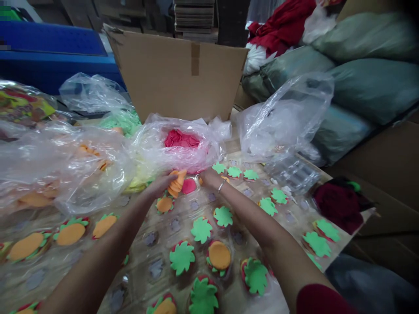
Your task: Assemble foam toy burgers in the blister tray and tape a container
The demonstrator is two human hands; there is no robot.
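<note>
My left hand (pixel 166 179) is closed around a fanned stack of orange foam pieces (pixel 176 184). Close to its right, my right hand (pixel 209 178) is pinched at a bit of orange foam (pixel 200 180), partly hidden by the fingers. Between the hands lies a pink foam piece (pixel 189 186). Just below the left hand, an orange round (pixel 164 204) tops a layered foam stack with green edges. Nearer me, several stacks sit in clear plastic trays, some topped by green leaf-shaped foam (pixel 201 230), others by orange rounds (pixel 219 255).
Behind my hands, a clear bag holds pink foam (pixel 181 138); a cardboard box (pixel 176 83) stands beyond it. Plastic bags with orange pieces (pixel 90 150) cover the left side. At right are a clear bag (pixel 281 126), a clear tray (pixel 293 172) and dark red cloth (pixel 338 205).
</note>
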